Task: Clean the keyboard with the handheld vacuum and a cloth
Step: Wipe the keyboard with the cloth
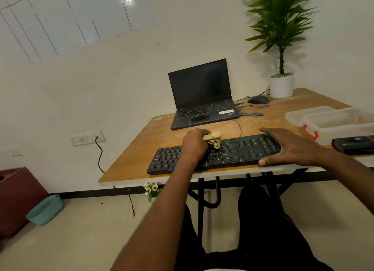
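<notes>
Behind keyboard, laptop, mouse, box

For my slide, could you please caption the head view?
Left hand wipes the keyboard with a cloth; right hand steadies it.

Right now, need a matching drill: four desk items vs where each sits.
Items:
1. cloth
2. mouse
3. laptop
4. clear box

Places:
A. at the table's right edge
B. beside the plant pot
C. gripped in the left hand, on the keyboard
D. behind the keyboard

Pairs: 1-C, 2-B, 3-D, 4-A
</notes>
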Demonstrator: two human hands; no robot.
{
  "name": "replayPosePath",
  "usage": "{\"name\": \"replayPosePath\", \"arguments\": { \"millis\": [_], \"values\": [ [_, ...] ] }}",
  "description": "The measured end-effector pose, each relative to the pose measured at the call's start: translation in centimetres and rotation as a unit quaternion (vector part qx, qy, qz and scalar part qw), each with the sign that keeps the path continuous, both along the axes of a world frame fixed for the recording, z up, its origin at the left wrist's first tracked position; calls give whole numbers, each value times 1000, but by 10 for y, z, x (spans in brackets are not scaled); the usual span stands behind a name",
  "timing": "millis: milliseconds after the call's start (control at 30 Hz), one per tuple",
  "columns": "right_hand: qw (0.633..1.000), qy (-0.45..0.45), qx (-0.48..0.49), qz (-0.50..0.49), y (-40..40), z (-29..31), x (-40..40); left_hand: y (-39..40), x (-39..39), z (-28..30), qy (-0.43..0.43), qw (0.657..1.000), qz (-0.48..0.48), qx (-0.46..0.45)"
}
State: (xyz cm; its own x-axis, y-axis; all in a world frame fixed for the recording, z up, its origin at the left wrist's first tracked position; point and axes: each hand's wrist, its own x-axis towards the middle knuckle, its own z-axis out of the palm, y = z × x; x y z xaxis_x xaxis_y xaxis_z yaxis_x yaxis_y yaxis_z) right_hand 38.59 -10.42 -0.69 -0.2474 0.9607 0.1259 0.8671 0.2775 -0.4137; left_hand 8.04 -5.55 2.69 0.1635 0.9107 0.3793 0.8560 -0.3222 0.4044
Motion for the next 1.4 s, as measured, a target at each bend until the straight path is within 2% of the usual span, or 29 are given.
{"name": "replayPosePath", "arguments": {
  "millis": [200, 467, 767, 867, 1033, 1233, 1400],
  "values": [
    [1000, 3, -3, 1, 1, -1, 0, -8, 22, 2, -5, 999, -40, -14],
    [1000, 3, -1, 0, -2, 1, -2, -9, -34, 5, -3, 997, 72, -19],
    [1000, 10, -4, 2, -1, -1, 0, -22, 17, 0, -53, 998, -6, -17],
    [1000, 11, -2, 4, 0, -2, 0, -24, 0, -4, -93, 995, 35, 6],
    [1000, 8, 0, 2, 1, -2, 1, -25, -34, -4, -100, 988, 115, 14],
    [1000, 15, -9, 2, -3, 2, -2, -34, 12, -2, -81, 996, 24, -3],
    [1000, 15, -8, 3, -4, 1, -3, -34, 2, -2, -94, 995, 39, -15]
  ]
}}
